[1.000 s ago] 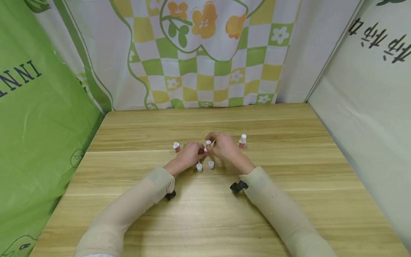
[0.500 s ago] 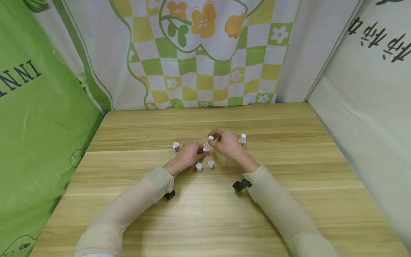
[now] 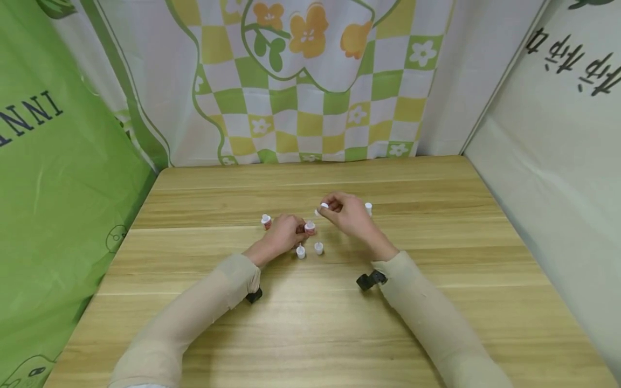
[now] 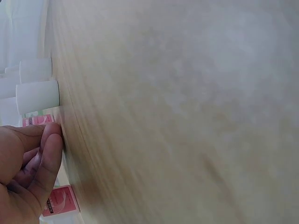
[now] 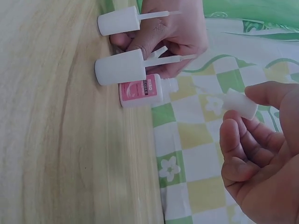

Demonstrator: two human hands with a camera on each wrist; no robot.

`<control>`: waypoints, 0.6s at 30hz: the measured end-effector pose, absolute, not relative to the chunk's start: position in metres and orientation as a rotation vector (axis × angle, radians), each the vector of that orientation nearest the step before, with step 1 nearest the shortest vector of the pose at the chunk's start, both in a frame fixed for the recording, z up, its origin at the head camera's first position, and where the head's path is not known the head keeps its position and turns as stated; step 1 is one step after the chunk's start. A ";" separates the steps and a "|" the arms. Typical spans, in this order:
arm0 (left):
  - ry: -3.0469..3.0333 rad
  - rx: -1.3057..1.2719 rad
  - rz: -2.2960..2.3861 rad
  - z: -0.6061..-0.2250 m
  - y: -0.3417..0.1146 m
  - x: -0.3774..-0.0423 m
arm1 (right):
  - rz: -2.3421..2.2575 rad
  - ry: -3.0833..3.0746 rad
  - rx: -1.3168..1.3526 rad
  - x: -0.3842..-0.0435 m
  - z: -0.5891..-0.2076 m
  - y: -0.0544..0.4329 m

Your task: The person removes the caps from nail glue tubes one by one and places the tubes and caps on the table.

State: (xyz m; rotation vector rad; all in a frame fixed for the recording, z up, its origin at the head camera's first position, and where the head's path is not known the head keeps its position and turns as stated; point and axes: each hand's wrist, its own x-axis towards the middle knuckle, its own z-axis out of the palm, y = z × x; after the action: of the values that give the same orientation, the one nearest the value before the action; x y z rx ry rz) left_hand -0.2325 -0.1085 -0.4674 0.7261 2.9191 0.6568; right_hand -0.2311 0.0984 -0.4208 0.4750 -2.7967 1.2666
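Note:
My left hand [image 3: 282,237] grips a small white bottle [image 3: 310,228] with a pink label, its narrow neck uncovered. In the right wrist view that bottle [image 5: 140,91] stands upright on the table beside the left fingers. My right hand [image 3: 350,216] pinches a white brush cap [image 5: 240,103] between thumb and fingers, above and right of the bottle, its thin brush pointing toward the neck but apart from it. Two more brush caps, one on the left [image 3: 301,251] and one on the right [image 3: 318,248], stand brush-up on the table in front of the bottle.
An uncapped bottle [image 3: 266,221] stands left of the left hand. Behind the right hand a capped bottle [image 3: 368,208] is partly hidden. The wooden table [image 3: 310,334] meets a patterned curtain [image 3: 310,108] at the back, with cloth walls on both sides.
The right hand has pulled the brush cap up off the middle bottle and carried it away to the right. The left hand has stayed on the bottle, shifting slightly left.

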 end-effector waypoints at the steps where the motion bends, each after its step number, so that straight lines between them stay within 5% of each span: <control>1: 2.923 0.729 0.653 -0.467 -0.109 -0.232 | 1.280 -2.794 0.474 -0.231 -0.421 0.099; 18: 2.937 0.747 0.653 -0.470 -0.118 -0.228 | 1.424 -2.839 0.543 -0.224 -0.419 0.110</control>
State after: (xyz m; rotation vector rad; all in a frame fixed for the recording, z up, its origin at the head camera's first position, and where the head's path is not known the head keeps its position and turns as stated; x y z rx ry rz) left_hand -0.2280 -0.1183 -0.4704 0.7470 2.9368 0.6527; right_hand -0.2243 0.1105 -0.4185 0.5427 -2.8391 1.4242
